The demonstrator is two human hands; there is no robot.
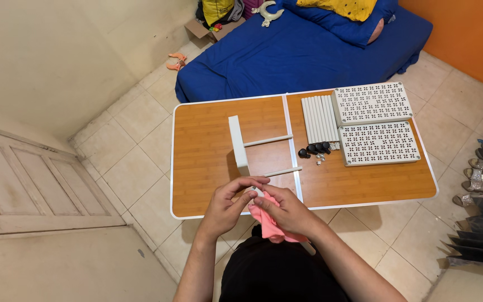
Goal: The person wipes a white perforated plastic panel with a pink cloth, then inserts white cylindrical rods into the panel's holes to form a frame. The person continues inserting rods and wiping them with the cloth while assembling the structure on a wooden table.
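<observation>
Pink cloth (268,223): bunched at the near edge of the worktop (208,162), clamped in your right hand (286,210).
Left hand (227,204): fingers curled, tips meeting the right hand over the cloth and a small white piece.
White frame (239,144): on the worktop just beyond your hands, two rods jutting right.
White tubes (320,118): far right of the worktop.
Perforated panels (371,103): beside the tubes, two, flat.
Black caps (314,149): just below the tubes.
</observation>
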